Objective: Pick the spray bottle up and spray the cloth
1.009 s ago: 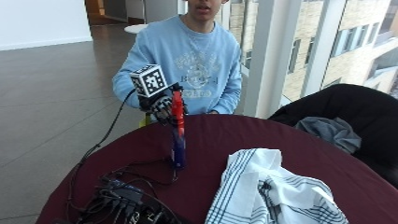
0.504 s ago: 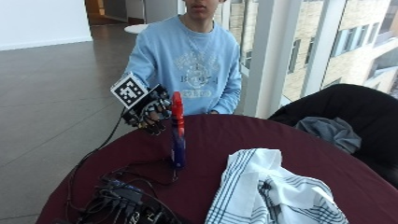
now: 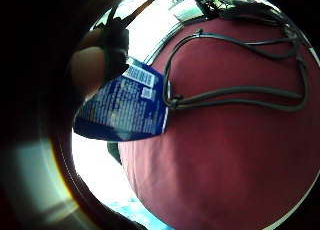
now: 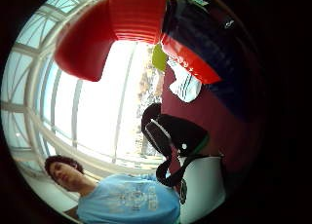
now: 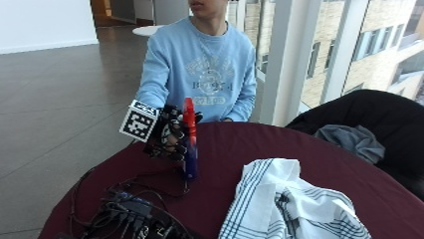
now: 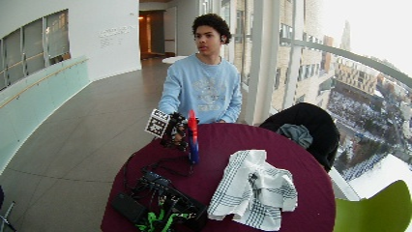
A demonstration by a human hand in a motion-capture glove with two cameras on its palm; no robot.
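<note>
A spray bottle (image 5: 190,152) with a red head and blue body stands upright on the maroon table (image 5: 265,144), left of centre. My gloved right hand (image 5: 169,138) is against its left side at neck height, with the fingers curled round it. The thumb side palm view has the red head (image 4: 126,19) close up. The little finger side palm view has the blue label (image 3: 125,107) with a finger (image 3: 92,65) across it. A white cloth (image 5: 285,204) with dark stripes lies crumpled at the front right, well apart from the bottle.
Black cables and a box of electronics (image 5: 132,216) lie at the table's front left, with a cable (image 3: 240,92) running toward the bottle's base. A black chair (image 5: 377,107) holding a grey garment (image 5: 351,139) stands at the right. The person stands behind the table.
The hand was up by the bottle's red head, drew slightly left, and has now come down and closed round the bottle's neck. The bottle and cloth stay where they were.
</note>
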